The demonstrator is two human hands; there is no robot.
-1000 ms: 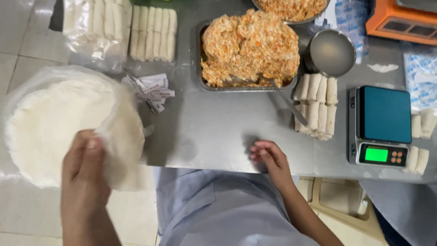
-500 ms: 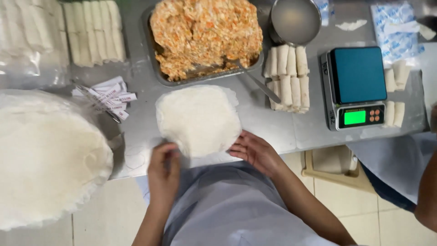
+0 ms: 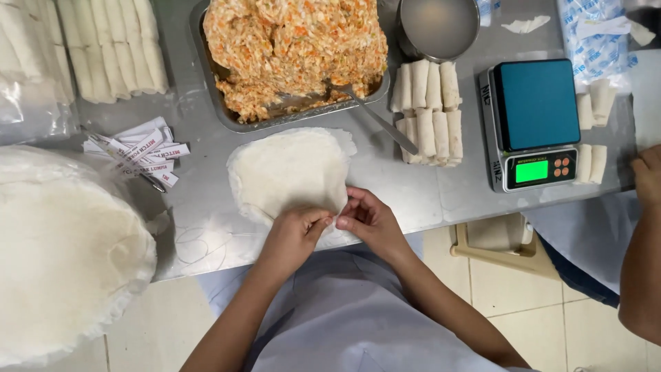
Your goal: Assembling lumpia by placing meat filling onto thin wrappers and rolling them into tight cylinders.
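Big stack of wrappers (image 3: 65,255) sits far left on the desk (image 3: 427,193), paper labels (image 3: 138,153) beside it. In the middle, the left hand (image 3: 292,234) and right hand (image 3: 368,219) each have a pinching grip on the near edge of one wrapper (image 3: 286,172), lying flat below the filling tray (image 3: 292,62). I'd say peel slowly so it doesn't tear. Finished rolls (image 3: 428,110) and a scale (image 3: 533,120) are off to the right.
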